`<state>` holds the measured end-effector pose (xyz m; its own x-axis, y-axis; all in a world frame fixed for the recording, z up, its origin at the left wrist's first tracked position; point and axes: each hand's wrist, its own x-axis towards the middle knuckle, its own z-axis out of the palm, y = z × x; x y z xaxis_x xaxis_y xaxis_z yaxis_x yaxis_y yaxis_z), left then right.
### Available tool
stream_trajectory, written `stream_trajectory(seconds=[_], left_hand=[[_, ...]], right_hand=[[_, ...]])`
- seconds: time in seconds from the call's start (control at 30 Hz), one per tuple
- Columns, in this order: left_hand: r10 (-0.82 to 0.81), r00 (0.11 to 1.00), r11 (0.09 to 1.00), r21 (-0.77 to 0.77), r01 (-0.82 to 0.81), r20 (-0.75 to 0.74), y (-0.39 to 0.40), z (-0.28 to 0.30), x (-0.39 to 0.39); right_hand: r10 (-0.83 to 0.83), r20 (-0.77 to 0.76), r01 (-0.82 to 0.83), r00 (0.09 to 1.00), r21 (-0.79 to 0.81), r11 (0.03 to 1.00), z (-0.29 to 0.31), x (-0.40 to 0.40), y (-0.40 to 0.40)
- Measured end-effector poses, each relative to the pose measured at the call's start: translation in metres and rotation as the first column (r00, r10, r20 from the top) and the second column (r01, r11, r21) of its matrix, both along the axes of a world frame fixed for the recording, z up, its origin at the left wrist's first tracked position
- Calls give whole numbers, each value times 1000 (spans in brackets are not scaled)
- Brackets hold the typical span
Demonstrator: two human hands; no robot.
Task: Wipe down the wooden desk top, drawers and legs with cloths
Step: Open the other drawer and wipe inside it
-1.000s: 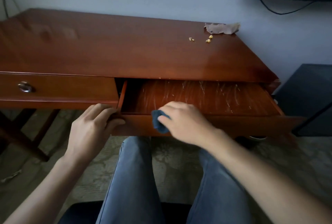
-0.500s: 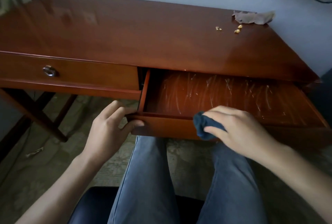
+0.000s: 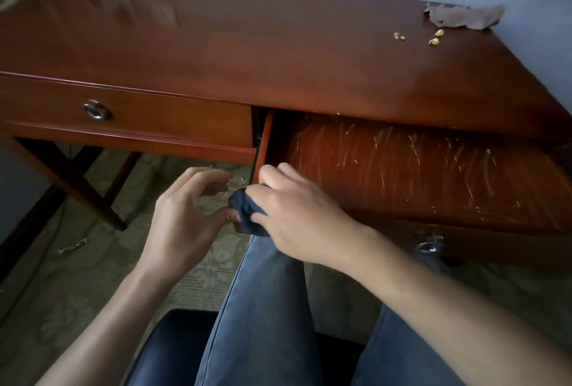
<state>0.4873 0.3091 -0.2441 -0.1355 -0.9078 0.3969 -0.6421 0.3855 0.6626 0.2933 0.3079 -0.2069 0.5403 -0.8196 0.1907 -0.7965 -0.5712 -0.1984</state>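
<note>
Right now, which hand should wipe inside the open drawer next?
Probably the right hand. It already holds the blue cloth at the front left corner of the open drawer, nearest its scratched floor. The left hand only touches the cloth with its thumb.

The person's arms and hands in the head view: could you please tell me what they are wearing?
Both forearms are bare up to the frame's edge, with no sleeve in view. The left hand and the right hand wear no gloves, and no ring, watch or bracelet shows. Lower down, the legs are in blue-grey jeans.
</note>
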Motion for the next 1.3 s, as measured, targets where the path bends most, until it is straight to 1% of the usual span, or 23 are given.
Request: stream_trajectory(seconds=[0.03, 0.1, 0.17, 0.23, 0.3, 0.4, 0.47, 0.53, 0.67, 0.73, 0.9, 0.97, 1.03, 1.1, 1.17, 1.2, 1.23, 1.27, 1.3], left_hand=[[-24, 1000, 1000, 0, 24, 7, 2, 1, -1], [-58, 996, 998, -30, 60, 62, 5, 2, -4], [-67, 980, 990, -107, 88, 190, 8, 7, -6], [-96, 941, 968, -190, 165, 323, 13, 10, -15], [-170, 894, 941, -200, 272, 415, 18, 12, -34], [-189, 821, 916, -205, 346, 539, 25, 9, -71], [-171, 774, 915, -193, 353, 609, 25, 7, -89], [-167, 726, 917, -166, 364, 667, 25, 7, -104], [-222, 659, 915, -79, 395, 719, 30, 16, -141], [-266, 637, 899, -52, 435, 723, 34, 21, -162], [-353, 593, 814, -74, 576, 723, 41, 28, -224], [-387, 549, 766, -72, 638, 741, 41, 32, -250], [-413, 509, 727, -63, 684, 755, 38, 37, -274], [-447, 463, 701, -22, 713, 766, 37, 40, -298], [-493, 427, 648, -7, 761, 758, 38, 41, -321], [-517, 416, 620, -7, 784, 748, 38, 38, -331], [-546, 407, 593, -6, 805, 732, 38, 35, -338], [-580, 398, 573, 8, 820, 711, 37, 30, -342], [-615, 398, 563, 26, 826, 681, 37, 25, -345]], right_hand=[[-8, 25, 8, 1000, -4, 1000, -2, -11, 6], [-43, -9, 43, 999, -37, 998, -4, -40, 21], [-113, -56, 109, 992, -68, 992, -5, -83, 37], [-211, -76, 204, 975, -86, 975, -4, -132, 55], [-297, -74, 288, 952, -109, 951, -4, -161, 66], [-358, -61, 345, 932, -155, 926, -10, -145, 68], [-330, -33, 321, 943, -164, 933, -14, -127, 63], [-294, -12, 290, 956, -140, 947, -15, -121, 63], [-275, -13, 270, 961, -151, 951, -13, -155, 78], [-324, -9, 318, 946, -162, 934, -14, -187, 89], [-478, -26, 471, 878, -128, 873, -11, -289, 124], [-553, -48, 547, 832, -98, 831, -10, -337, 137], [-639, -56, 637, 767, -58, 769, -6, -382, 150], [-706, -38, 706, 707, 4, 708, 0, -409, 160], [-750, 33, 742, 661, 124, 659, 3, -418, 165], [-777, 105, 751, 620, 207, 627, 4, -419, 167], [-807, 197, 761, 557, 267, 591, 5, -420, 168], [-839, 284, 796, 464, 282, 535, 8, -420, 168], [-864, 347, 854, 364, 247, 458, 12, -426, 166]])
